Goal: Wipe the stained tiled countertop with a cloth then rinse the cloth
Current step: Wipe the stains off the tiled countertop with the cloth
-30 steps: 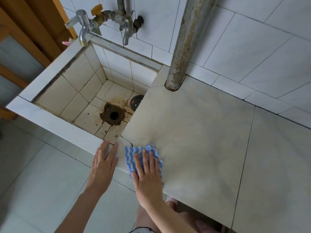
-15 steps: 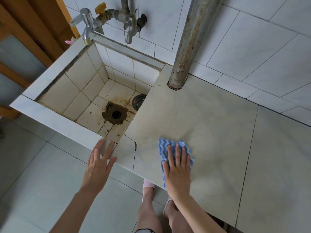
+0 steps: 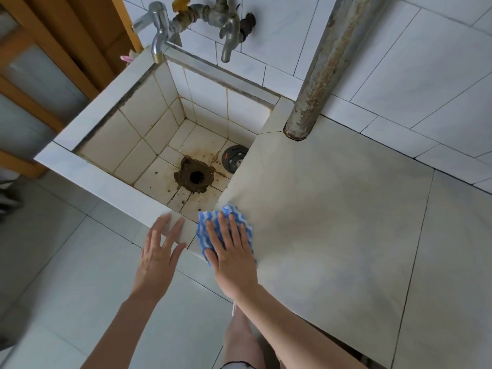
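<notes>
While the right hand (image 3: 234, 258) flattens the cloth (image 3: 226, 209), the left hand (image 3: 157, 258) is spread; the sink (image 3: 106, 187) holds a disc (image 3: 234, 162).

Single head view: wide-angle, pitched steeply down and forward, close above table (image 3: 346, 209) front edge and sink (image 3: 106, 182).

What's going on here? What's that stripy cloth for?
A person is wiping the tiled countertop. Their right hand presses flat on a blue-and-white cloth at the counter's front corner, right beside the sink. The left hand is open with spread fingers over the sink's front rim, holding nothing. No water shows at the taps, so the cloth is not yet rinsed.
</notes>
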Tool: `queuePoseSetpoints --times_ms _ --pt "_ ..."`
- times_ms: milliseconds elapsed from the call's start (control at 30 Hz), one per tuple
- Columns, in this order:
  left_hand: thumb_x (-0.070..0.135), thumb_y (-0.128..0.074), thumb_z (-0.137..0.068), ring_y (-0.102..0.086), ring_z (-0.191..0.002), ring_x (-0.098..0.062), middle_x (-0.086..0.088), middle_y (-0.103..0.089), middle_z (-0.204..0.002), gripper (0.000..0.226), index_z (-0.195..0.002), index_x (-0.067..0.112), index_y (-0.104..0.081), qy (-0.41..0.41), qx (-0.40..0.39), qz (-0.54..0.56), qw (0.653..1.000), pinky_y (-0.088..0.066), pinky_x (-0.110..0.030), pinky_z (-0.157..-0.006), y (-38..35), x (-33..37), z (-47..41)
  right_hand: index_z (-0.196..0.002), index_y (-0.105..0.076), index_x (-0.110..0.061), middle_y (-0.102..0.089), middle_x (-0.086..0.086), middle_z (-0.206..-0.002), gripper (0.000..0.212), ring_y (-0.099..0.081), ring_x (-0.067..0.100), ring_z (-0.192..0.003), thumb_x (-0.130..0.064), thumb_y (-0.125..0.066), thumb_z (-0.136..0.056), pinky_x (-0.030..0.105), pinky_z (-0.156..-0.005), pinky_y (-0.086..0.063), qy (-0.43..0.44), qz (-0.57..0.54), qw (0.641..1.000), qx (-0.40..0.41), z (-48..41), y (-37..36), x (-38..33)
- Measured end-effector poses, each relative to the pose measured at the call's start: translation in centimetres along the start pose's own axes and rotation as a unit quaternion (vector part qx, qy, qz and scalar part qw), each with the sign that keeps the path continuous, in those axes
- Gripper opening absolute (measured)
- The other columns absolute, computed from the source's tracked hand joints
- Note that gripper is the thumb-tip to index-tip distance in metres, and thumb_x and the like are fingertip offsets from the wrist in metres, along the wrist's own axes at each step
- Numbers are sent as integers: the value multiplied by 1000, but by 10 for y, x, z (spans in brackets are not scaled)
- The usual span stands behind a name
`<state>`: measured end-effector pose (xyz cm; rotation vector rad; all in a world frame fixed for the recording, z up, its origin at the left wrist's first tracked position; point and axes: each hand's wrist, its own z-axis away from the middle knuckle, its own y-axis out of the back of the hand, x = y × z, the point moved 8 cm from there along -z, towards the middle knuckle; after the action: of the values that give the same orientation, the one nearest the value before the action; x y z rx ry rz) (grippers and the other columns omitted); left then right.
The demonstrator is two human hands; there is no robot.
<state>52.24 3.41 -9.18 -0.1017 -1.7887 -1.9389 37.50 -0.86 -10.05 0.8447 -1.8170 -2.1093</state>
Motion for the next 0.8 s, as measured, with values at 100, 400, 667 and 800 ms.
queuePoseSetpoints --times_ms 100,400,667,800 --pt "41 -25 -97 -26 -135 -26 -4 -22 -147 48 -142 25 -32 8 1 16 1000 -30 -44 -108 1 2 0 -148 -29 -21 -24 7 -155 51 -20 28 -143 -42 -20 -102 43 -113 -20 61 2 998 -10 6 -2 0" --pt "28 -37 -95 -24 -138 -21 -4 -32 -144 42 -137 24 -43 10 18 56 998 -20 -47 -114 8 11 -1 -143 -38 -30 -25 -2 -155 42 -19 22 -144 -33 -26 -102 37 -116 -16 223 -22 973 -49 13 -2 9" --pt "40 -27 -98 -34 -131 -13 3 -42 -138 41 -128 26 -51 -47 10 83 995 -16 -36 -116 14 39 -5 -141 -42 -25 -36 2 -150 51 -29 21 -140 -48 -31 -97 35 -111 -24 135 -5 990 -48 5 21 45" --pt "44 -29 -95 -40 -124 -12 7 -47 -135 41 -125 28 -53 -89 8 95 991 -29 -34 -109 11 68 -4 -147 -28 -24 -28 4 -154 61 -24 23 -142 -57 -14 -98 36 -113 -22 67 -38 995 -66 3 36 80"
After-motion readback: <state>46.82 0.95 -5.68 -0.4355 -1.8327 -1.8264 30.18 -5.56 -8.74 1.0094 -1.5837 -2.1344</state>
